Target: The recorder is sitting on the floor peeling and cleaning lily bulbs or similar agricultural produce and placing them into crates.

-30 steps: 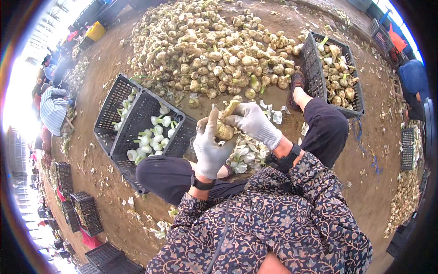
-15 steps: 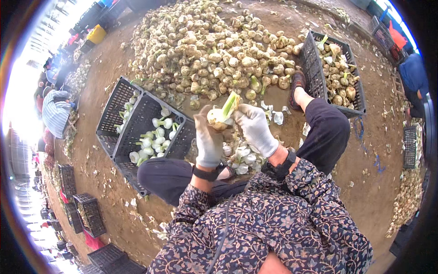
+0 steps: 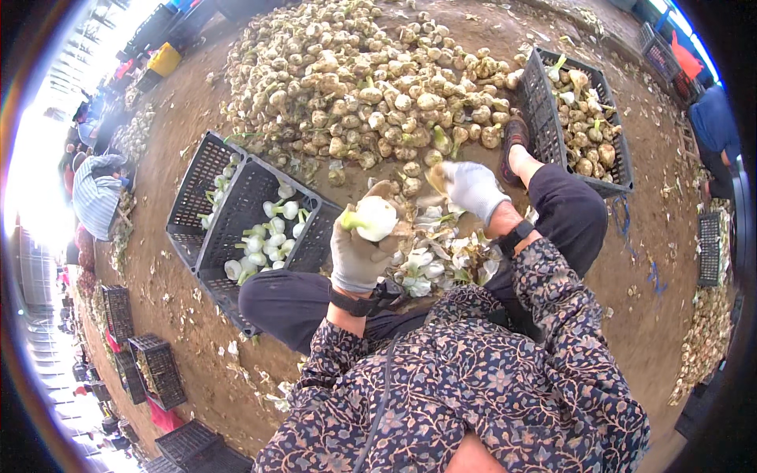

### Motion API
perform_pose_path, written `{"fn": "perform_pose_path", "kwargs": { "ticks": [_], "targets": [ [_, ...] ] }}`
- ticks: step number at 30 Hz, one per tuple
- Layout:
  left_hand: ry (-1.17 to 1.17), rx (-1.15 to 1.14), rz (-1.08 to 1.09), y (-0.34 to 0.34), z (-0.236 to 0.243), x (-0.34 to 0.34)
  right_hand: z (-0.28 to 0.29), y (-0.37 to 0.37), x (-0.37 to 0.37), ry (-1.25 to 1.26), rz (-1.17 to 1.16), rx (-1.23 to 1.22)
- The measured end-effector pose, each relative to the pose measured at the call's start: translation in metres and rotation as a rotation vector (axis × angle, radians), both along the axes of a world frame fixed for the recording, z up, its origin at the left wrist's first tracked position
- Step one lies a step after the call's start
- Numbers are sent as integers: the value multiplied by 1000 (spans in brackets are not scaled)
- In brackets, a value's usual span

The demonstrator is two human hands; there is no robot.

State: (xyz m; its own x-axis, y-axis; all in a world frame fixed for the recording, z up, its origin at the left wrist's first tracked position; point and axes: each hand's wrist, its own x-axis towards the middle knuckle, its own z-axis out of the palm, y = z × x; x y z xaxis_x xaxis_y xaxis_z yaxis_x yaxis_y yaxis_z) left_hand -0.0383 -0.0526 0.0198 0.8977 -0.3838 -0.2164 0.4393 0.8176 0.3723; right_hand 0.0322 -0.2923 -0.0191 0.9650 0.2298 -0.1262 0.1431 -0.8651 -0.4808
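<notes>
My left gloved hand [image 3: 355, 256] grips a white, peeled bulb [image 3: 375, 217] with a short green stem pointing left. My right gloved hand [image 3: 471, 193], to its right, is pinched on tan husk [image 3: 436, 180] at its fingertips. Below both hands lies a heap of loose white peels [image 3: 426, 268] between my bent legs. To the left, joined black crates [image 3: 200, 250] contain peeled bulbs [image 3: 254, 249] with short stems. Ahead of my hands is a large pile of unpeeled, soil-stained bulbs [image 3: 347, 102].
A black crate [image 3: 536, 94] of unpeeled bulbs stands beside my right foot. Several people [image 3: 98, 197] sit at the left, and another person [image 3: 712, 126] is at the right. More crates [image 3: 154, 374] stand at lower left, and a yellow container [image 3: 164, 57] at upper left.
The bulb, earlier between both hands, now shows white and smooth in my left hand alone, turned stem-left. My right hand has pulled away rightward with husk. The peel heap looks larger.
</notes>
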Motion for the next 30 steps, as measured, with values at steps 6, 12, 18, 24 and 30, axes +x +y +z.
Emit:
{"fn": "perform_pose_path", "kwargs": {
  "ticks": [6, 12, 18, 24, 30],
  "targets": [
    [-194, 452, 147, -4, 0, 0, 43, 20, -39, -304, 125, 475],
    [-244, 612, 318, -19, 7, -4, 74, 60, -55, -388, 38, 556],
    [-268, 726, 319, -20, 11, -10, 76, 57, -60, -438, 68, 366],
    [-217, 648, 149, -15, 22, -13, 76, 53, -51, -516, 71, 503],
    [-339, 594, -7, -10, 13, -18, 68, 49, -25, -537, 192, 485]
  ]
}}
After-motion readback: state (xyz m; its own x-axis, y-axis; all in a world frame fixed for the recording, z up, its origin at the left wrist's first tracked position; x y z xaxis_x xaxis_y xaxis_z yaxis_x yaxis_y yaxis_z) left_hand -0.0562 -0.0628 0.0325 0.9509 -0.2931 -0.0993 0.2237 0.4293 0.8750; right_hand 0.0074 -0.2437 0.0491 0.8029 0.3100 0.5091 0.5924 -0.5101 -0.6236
